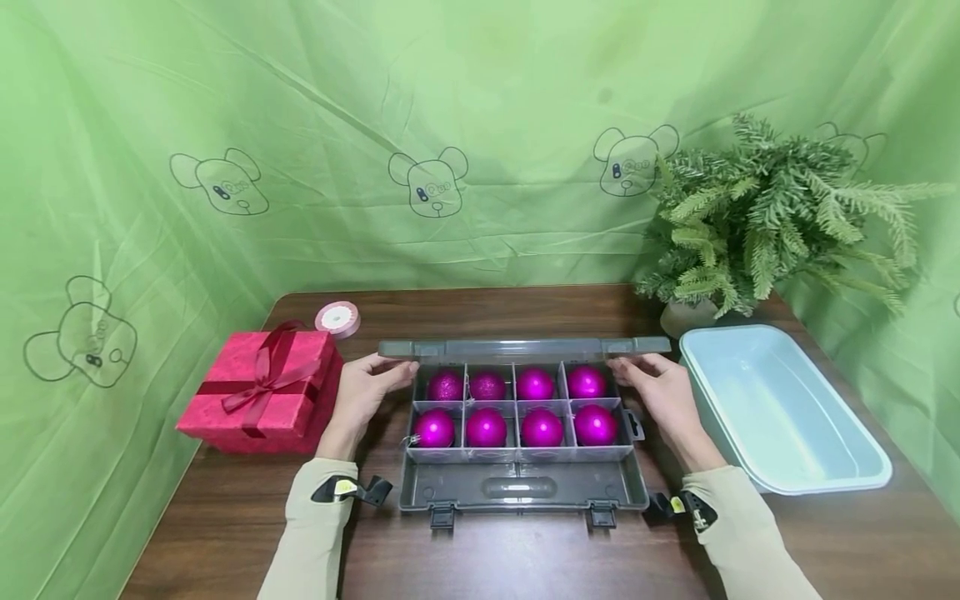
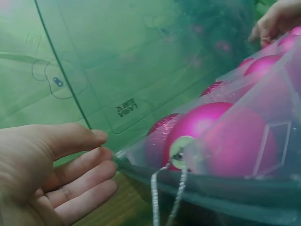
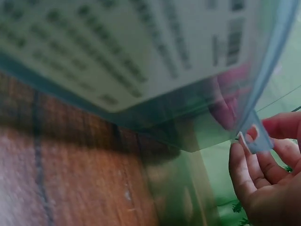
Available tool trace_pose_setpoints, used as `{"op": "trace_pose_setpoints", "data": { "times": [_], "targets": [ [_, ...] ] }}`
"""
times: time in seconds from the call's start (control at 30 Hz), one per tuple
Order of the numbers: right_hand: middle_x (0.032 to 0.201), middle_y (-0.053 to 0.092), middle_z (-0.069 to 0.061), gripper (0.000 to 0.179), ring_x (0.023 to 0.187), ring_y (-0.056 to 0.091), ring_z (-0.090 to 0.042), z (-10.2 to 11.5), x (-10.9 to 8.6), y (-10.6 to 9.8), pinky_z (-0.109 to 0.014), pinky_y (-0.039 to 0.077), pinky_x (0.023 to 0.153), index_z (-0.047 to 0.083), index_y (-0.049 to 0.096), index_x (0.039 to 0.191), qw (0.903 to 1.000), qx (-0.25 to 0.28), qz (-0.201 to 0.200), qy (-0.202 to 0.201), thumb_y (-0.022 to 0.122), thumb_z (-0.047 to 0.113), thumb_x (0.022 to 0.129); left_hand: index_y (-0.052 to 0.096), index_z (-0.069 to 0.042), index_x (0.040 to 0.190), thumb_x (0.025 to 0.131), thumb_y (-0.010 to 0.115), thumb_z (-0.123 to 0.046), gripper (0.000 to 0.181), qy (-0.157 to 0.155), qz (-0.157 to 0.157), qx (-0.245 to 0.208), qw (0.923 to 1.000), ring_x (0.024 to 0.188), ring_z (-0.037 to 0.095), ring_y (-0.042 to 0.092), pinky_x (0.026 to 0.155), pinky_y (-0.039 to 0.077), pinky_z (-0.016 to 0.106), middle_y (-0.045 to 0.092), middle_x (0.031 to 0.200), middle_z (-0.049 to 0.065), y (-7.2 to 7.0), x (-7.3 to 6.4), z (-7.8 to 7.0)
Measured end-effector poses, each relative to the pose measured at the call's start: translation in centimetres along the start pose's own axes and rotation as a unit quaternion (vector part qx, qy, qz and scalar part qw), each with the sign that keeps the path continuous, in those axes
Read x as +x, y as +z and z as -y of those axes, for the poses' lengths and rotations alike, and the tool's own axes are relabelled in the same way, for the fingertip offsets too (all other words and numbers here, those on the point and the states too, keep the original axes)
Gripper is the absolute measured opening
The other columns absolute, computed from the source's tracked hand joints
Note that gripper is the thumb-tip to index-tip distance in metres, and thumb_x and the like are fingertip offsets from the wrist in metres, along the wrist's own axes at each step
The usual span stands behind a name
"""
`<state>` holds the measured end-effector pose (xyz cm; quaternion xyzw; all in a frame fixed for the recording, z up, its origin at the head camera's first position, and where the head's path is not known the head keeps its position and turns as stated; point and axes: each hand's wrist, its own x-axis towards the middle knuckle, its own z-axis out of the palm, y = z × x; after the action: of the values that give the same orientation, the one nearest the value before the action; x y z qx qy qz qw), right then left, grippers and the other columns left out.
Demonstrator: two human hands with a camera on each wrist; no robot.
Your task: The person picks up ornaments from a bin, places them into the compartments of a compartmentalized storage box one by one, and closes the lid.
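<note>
A translucent grey plastic case (image 1: 521,479) lies with its lid (image 1: 522,348) raised at the back. Its divided tray holds several magenta Christmas baubles (image 1: 486,427), one in each compartment, some glittery. My left hand (image 1: 369,385) is at the back left corner, fingertips right at the case's edge. In the left wrist view its fingers (image 2: 89,186) are extended and loosely bent beside the corner; a silvery cord (image 2: 155,197) hangs from the nearest bauble. My right hand (image 1: 662,390) is at the back right corner, its loosely bent fingers (image 3: 244,176) close to the hanging tab (image 3: 258,143).
A red gift box (image 1: 247,421) with a bow stands left, a pink ribbon roll (image 1: 337,319) behind it. At right are a light blue basin (image 1: 787,400) and a potted artificial fir (image 1: 780,208). A green cloth (image 1: 510,92) hangs around the wooden table (image 1: 480,312).
</note>
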<state>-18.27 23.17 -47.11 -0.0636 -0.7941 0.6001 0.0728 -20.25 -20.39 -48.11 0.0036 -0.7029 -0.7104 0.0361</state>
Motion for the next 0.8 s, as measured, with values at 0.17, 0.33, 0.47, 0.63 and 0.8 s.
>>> {"op": "trace_pose_setpoints", "data": {
  "times": [0.17, 0.33, 0.47, 0.63, 0.8],
  "targets": [
    [0.095, 0.08, -0.013, 0.038, 0.078, 0.075, -0.007, 0.4, -0.1, -0.5, -0.021, 0.056, 0.074, -0.008, 0.074, 0.124, 0.9996, -0.023, 0.017, 0.001, 0.076, 0.023, 0.102, 0.073, 0.016, 0.113, 0.096, 0.074, 0.008, 0.019, 0.01, 0.023, -0.01, 0.9996, 0.087, 0.022, 0.079, 0.086, 0.062, 0.04, 0.078, 0.101, 0.024, -0.5, 0.0, -0.1],
    [0.108, 0.08, -0.008, 0.032, 0.088, 0.076, -0.008, 0.5, -0.1, -1.1, -0.02, 0.057, 0.084, -0.011, 0.068, 0.132, 0.9966, 0.019, 0.062, -0.052, 0.064, 0.007, 0.105, 0.074, 0.014, 0.117, 0.1, 0.069, 0.003, 0.021, -0.003, 0.022, 0.01, 0.9997, 0.091, 0.02, 0.078, 0.088, 0.062, 0.038, 0.078, 0.106, 0.02, -0.7, 0.0, -0.3],
    [0.125, 0.076, -0.006, 0.034, 0.106, 0.071, -0.004, 0.7, -0.3, -1.6, -0.02, 0.055, 0.093, -0.013, 0.063, 0.136, 0.9922, 0.058, 0.085, -0.07, 0.056, 0.006, 0.109, 0.077, 0.005, 0.12, 0.1, 0.075, -0.011, 0.026, -0.02, 0.0, 0.052, 0.9985, 0.094, 0.01, 0.076, 0.086, 0.06, 0.027, 0.081, 0.105, 0.005, -1.0, 0.0, -0.4],
    [0.134, 0.071, -0.005, 0.054, 0.108, 0.067, 0.001, 1.5, -0.4, -2.0, -0.015, 0.051, 0.093, -0.003, 0.065, 0.141, 0.9966, 0.008, 0.082, 0.006, 0.062, 0.04, 0.109, 0.075, 0.009, 0.122, 0.098, 0.08, -0.015, 0.034, -0.029, 0.015, 0.037, 0.9988, 0.084, 0.014, 0.077, 0.08, 0.063, 0.03, 0.081, 0.098, 0.002, -1.1, -0.1, -0.6],
    [0.137, 0.068, -0.014, 0.05, 0.097, 0.07, -0.006, 1.8, -0.5, -2.2, -0.02, 0.051, 0.088, 0.009, 0.069, 0.141, 0.9937, -0.08, 0.075, 0.021, 0.068, 0.044, 0.105, 0.073, 0.013, 0.122, 0.096, 0.081, -0.011, 0.035, -0.031, 0.036, 0.023, 0.9986, 0.08, 0.016, 0.077, 0.078, 0.064, 0.033, 0.081, 0.095, 0.005, -1.0, -0.1, -0.9]
  ]
}}
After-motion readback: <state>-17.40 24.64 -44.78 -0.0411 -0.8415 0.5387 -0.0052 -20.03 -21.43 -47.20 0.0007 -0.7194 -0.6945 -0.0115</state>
